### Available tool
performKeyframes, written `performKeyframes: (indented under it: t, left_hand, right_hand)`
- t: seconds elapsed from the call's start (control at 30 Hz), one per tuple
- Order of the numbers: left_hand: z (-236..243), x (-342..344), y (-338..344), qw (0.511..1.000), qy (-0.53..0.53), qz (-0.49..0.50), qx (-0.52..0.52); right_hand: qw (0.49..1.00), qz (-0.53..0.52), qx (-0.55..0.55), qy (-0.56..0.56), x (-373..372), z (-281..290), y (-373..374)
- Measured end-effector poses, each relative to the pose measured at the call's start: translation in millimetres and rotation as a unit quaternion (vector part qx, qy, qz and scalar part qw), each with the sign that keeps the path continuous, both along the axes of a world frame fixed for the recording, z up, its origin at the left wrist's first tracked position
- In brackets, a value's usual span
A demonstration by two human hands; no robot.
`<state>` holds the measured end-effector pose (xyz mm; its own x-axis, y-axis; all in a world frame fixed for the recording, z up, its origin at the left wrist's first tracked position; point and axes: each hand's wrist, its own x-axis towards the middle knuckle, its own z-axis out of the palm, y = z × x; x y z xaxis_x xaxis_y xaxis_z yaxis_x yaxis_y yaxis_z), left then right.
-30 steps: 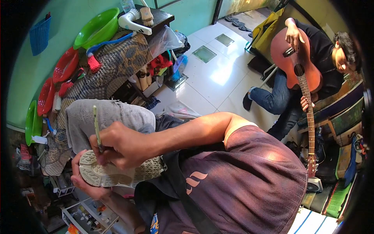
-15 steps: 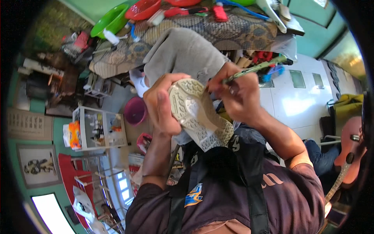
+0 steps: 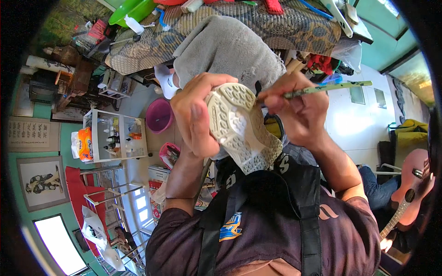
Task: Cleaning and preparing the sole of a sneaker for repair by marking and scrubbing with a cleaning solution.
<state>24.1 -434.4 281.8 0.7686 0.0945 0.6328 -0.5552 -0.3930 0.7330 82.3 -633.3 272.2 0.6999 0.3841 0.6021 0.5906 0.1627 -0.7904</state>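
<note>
A cream shoe (image 3: 235, 124) is tilted in front of my chest, its studded sole facing me. Wrapped round its left side, my left hand (image 3: 195, 115) grips it with the thumb along the sole's edge. My right hand (image 3: 299, 110) pinches a slim paintbrush (image 3: 334, 89) with a green patterned handle, which points off to the right. The working end of the brush is close to the shoe's right edge; whether it touches cannot be made out. A grey towel (image 3: 230, 50) covers my lap beyond the shoe.
Beyond the towel stands a table with a patterned cloth (image 3: 147, 51), holding a green basin (image 3: 131, 11), a white bottle (image 3: 133, 24) and brushes. A purple tub (image 3: 159, 115) and a white shelf (image 3: 115, 138) are to the left. At right, a person holds a guitar (image 3: 407, 198).
My right hand has shifted a little to the right with the brush, whose handle now lies more level. The shoe stays in my left hand at nearly the same angle. The view has shifted slightly.
</note>
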Motion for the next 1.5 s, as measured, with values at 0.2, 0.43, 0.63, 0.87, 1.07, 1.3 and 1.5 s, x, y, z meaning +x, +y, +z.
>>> performKeyframes:
  t: [0.2,0.43,0.63,0.87,1.07,1.3,1.5]
  left_hand:
    - [-2,1,2,0.997,0.042,-0.011,-0.058]
    - [-5,-2,16,0.984,0.139,-0.053,-0.097]
    - [-11,0,20,0.983,0.13,-0.064,-0.115]
    - [-27,7,24,0.986,0.095,-0.008,-0.136]
    - [-33,9,21,0.956,0.154,-0.025,-0.25]
    - [-41,13,29,0.955,0.142,-0.065,-0.251]
    - [-45,17,30,0.948,0.147,-0.081,-0.27]
  right_hand:
    - [0.994,0.009,0.041,0.104,23,-6,-15]
    - [0.997,0.068,0.046,0.016,2,-16,-19]
    - [0.997,0.063,0.02,0.045,-21,-27,-5]
    - [0.996,0.029,0.058,0.064,-26,-50,4]
    - [0.996,-0.04,0.069,-0.044,-24,-64,14]
    - [0.99,-0.089,0.107,-0.039,-31,-59,23]
    - [0.991,-0.088,0.095,-0.024,-33,-62,26]
